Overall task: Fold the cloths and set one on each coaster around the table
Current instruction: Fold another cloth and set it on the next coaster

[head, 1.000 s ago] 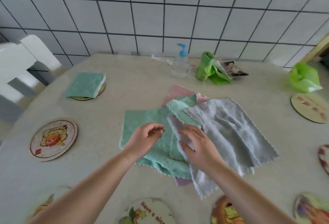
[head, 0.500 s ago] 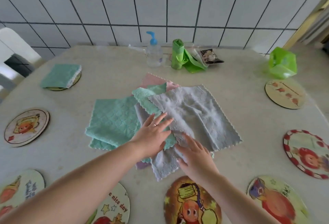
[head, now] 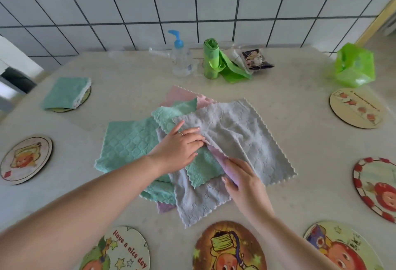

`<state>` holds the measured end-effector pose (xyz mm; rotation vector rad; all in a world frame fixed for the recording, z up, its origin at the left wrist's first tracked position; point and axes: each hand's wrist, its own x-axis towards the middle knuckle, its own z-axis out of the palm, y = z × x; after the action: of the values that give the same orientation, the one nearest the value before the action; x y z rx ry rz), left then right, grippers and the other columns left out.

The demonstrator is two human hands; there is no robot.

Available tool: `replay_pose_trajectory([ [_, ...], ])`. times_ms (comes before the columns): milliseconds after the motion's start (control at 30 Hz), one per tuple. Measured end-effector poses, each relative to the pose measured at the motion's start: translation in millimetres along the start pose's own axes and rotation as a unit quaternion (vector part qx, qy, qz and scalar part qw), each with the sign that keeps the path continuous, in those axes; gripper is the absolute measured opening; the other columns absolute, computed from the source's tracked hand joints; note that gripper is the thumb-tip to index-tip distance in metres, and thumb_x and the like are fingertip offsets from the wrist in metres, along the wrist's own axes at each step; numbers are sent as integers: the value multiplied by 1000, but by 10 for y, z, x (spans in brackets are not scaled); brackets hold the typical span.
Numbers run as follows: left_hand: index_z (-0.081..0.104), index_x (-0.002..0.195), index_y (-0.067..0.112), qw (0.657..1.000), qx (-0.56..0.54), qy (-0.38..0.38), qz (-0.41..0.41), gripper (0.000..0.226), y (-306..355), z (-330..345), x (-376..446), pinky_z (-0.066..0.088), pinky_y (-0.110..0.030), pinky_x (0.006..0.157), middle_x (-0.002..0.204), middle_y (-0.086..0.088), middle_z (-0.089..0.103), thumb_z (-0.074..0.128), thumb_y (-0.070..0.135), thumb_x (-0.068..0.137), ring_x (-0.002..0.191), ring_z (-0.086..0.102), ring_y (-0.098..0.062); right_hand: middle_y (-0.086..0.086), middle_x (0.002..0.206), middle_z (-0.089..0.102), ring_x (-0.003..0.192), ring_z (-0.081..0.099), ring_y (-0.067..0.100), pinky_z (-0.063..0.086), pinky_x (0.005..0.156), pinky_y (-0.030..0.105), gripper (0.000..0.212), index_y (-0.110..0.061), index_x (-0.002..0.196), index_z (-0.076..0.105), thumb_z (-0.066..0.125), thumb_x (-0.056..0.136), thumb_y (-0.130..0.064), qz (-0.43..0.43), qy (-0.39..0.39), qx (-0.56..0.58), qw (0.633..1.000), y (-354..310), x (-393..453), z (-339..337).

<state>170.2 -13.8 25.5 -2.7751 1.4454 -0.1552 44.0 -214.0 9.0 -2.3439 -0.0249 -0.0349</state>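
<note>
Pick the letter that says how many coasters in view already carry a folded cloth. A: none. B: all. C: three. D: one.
D: only the far-left coaster bears a folded green cloth; the other coasters in view, such as the one at far right, lie bare.

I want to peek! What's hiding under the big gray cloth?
Under the gray cloth lie a green cloth, a pink cloth and a purple one. Anything deeper in the pile is covered.
</note>
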Motion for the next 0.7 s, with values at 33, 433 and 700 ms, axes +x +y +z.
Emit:
replay_pose_trajectory([
  [33, 68, 107, 17, 999, -27, 17, -11, 26, -8, -47, 52, 17, -57, 108, 116, 2, 66, 67, 25, 82, 116, 58, -17, -25, 122, 49, 109, 51, -6, 36, 87, 2, 50, -33, 126, 54, 57, 85, -6, 10, 32, 25, 999, -4, 22, -36],
  [433, 57, 117, 12, 954, -157, 205, -154, 29, -119, -1128, 210, 23, -31, 107, 106, -4, 66, 53, 6, 89, 104, 56, -24, -15, 96, 63, 87, 56, -14, 42, 77, 5, 36, -23, 109, 66, 58, 83, 1, -77, 190, 20, 979, -632, 544, -987],
  [700, 67, 94, 17, 946, -70, 284, -137, 28, -457, -2019, -461, 47, -28, 74, 87, 1, 70, 45, 31, 84, 81, 62, -19, -27, 90, 60, 88, 56, -14, 40, 77, 1, 29, -29, 102, 66, 64, 83, -7, -193, 205, 22, 959, -1546, 704, -1384],
])
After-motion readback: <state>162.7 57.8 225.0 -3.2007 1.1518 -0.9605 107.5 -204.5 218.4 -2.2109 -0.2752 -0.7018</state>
